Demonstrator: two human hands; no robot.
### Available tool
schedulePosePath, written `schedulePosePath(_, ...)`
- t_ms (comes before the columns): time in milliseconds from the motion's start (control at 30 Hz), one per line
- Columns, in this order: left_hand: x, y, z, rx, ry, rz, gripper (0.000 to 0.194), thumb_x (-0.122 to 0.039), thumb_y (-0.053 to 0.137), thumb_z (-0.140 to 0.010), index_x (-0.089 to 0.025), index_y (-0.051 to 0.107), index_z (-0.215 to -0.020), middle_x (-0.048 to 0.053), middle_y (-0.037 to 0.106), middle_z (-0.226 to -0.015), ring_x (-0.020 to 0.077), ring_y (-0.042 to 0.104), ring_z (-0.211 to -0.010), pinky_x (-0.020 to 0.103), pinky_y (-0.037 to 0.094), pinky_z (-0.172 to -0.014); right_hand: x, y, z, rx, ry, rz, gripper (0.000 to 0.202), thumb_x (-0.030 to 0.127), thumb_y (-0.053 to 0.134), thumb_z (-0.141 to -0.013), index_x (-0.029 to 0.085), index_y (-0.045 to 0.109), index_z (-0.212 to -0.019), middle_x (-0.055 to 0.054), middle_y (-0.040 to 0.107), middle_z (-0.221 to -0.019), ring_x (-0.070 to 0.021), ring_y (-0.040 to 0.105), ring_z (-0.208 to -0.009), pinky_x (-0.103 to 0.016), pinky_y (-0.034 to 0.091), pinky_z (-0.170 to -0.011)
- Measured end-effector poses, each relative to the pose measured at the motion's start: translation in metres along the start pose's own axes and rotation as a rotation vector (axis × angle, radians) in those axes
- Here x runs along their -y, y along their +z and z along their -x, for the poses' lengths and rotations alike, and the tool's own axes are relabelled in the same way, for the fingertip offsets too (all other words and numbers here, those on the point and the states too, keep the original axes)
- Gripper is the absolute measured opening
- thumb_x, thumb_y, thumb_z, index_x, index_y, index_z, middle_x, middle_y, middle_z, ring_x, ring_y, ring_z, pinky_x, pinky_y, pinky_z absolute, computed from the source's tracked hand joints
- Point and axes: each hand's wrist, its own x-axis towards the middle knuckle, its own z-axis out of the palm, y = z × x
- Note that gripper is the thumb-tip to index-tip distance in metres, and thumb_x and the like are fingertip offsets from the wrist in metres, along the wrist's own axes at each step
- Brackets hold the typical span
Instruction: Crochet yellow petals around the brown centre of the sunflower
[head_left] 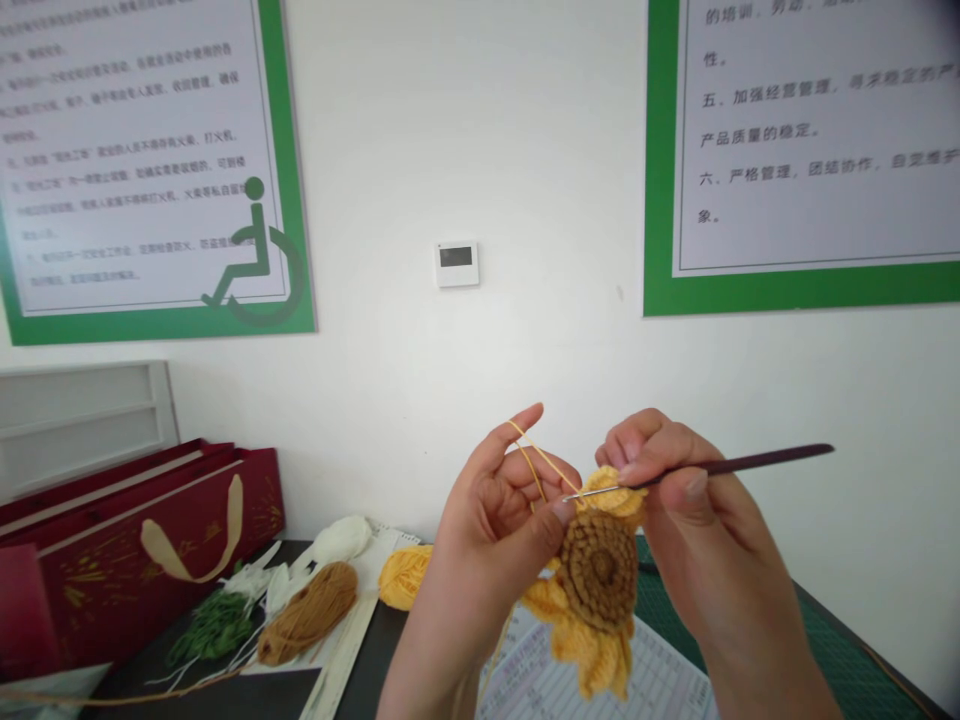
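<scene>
My left hand point(510, 500) pinches the edge of a crocheted sunflower point(600, 570) with a brown centre and yellow petals. A strand of yellow yarn point(551, 460) runs over its raised index finger. In my right hand point(690, 500) is a crochet hook point(757, 460) with a dark handle, held between thumb and fingers. Its metal tip lies at the yellow stitches by my left thumb, above the brown centre. My right fingers also touch the upper petal. Some petals hang below the centre, and part of the flower is hidden behind my left hand.
On the dark table lie a brown yarn skein point(309, 612), a yellow yarn ball point(403, 577), green yarn point(214, 625) and white yarn point(341, 540). A red gift bag point(165, 560) stands at the left. Under the flower are a printed sheet point(600, 680) and a green mat point(832, 650).
</scene>
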Motion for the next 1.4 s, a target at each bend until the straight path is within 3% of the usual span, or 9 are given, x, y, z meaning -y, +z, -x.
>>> schedulePosePath(167,0.003,0.001,0.002,0.085,0.012,0.060,0.065,-0.011,0.079,-0.088,-0.019,0.051,-0.147,0.002,0.070,-0.087,0.0090,0.057,-0.069,0.020,0.042,-0.058,0.003,-0.002,0.000,0.012,0.117,-0.107,0.038,0.045,0.048,-0.105,0.024,0.068,-0.080,0.000,0.047,-0.074,-0.0179,0.042,-0.072,-0.032,0.035,-0.062)
schedulePosePath(400,0.008,-0.006,-0.003,0.151,-0.022,0.073,0.076,-0.011,0.081,-0.086,-0.019,0.044,-0.151,0.002,0.070,-0.086,0.0098,0.056,-0.068,0.022,0.040,-0.058,-0.001,-0.001,0.001,0.042,0.245,-0.249,0.040,0.046,0.045,-0.105,0.023,0.063,-0.076,0.000,0.043,-0.073,-0.0182,0.038,-0.069,-0.032,0.036,-0.061)
schedulePosePath(600,0.002,-0.009,-0.004,0.147,-0.022,0.029,0.082,-0.013,0.082,-0.085,-0.021,0.039,-0.154,0.002,0.069,-0.086,0.0111,0.056,-0.069,0.024,0.040,-0.060,-0.005,0.004,0.000,0.006,0.360,-0.344,0.036,0.048,0.056,-0.099,0.022,0.063,-0.075,0.000,0.047,-0.072,-0.0162,0.044,-0.064,-0.030,0.040,-0.058)
schedulePosePath(700,-0.005,-0.005,0.000,0.126,-0.010,-0.010,0.081,-0.011,0.080,-0.087,-0.023,0.040,-0.156,0.002,0.068,-0.086,0.0116,0.056,-0.072,0.024,0.041,-0.064,-0.005,0.001,0.002,0.001,0.390,-0.276,0.034,0.052,0.060,-0.097,0.023,0.065,-0.079,-0.001,0.053,-0.074,-0.0160,0.049,-0.065,-0.028,0.042,-0.057)
schedulePosePath(933,-0.010,-0.004,0.007,0.167,0.044,-0.011,0.069,-0.008,0.073,-0.093,-0.030,0.047,-0.153,0.002,0.067,-0.089,0.0099,0.055,-0.072,0.021,0.040,-0.062,-0.001,-0.007,0.001,0.078,0.058,0.003,0.016,0.042,0.071,-0.095,0.027,0.073,-0.094,-0.003,0.063,-0.087,-0.0166,0.059,-0.075,-0.027,0.046,-0.060)
schedulePosePath(1067,-0.008,-0.005,0.005,0.205,0.047,-0.003,0.065,-0.010,0.072,-0.094,-0.032,0.051,-0.151,0.002,0.066,-0.090,0.0102,0.054,-0.074,0.021,0.041,-0.063,0.001,-0.002,-0.001,0.044,-0.124,0.067,0.015,0.042,0.068,-0.098,0.030,0.074,-0.094,-0.004,0.074,-0.095,-0.0230,0.063,-0.099,-0.038,0.050,-0.088)
schedulePosePath(1133,-0.008,-0.003,0.004,0.217,0.045,0.004,0.065,-0.010,0.073,-0.093,-0.032,0.053,-0.150,0.002,0.066,-0.092,0.0114,0.056,-0.076,0.022,0.041,-0.065,0.002,0.000,0.000,0.065,-0.213,0.093,0.012,0.042,0.066,-0.098,0.033,0.074,-0.099,-0.002,0.081,-0.092,-0.0252,0.065,-0.099,-0.045,0.046,-0.097)
schedulePosePath(1233,-0.008,0.001,0.005,0.214,0.033,0.009,0.063,-0.008,0.074,-0.092,-0.030,0.056,-0.148,0.003,0.067,-0.092,0.0120,0.056,-0.077,0.023,0.041,-0.065,0.003,-0.002,0.002,0.099,-0.267,0.126,0.013,0.044,0.063,-0.099,0.039,0.073,-0.105,0.000,0.085,-0.086,-0.0276,0.068,-0.088,-0.052,0.044,-0.095)
schedulePosePath(1400,-0.009,0.004,0.007,0.191,0.007,0.002,0.058,-0.009,0.075,-0.091,-0.029,0.060,-0.144,0.003,0.068,-0.091,0.0131,0.059,-0.080,0.025,0.043,-0.070,0.006,0.000,0.002,0.095,-0.260,0.070,0.014,0.046,0.060,-0.101,0.038,0.071,-0.103,0.002,0.083,-0.080,-0.0262,0.066,-0.080,-0.050,0.044,-0.087)
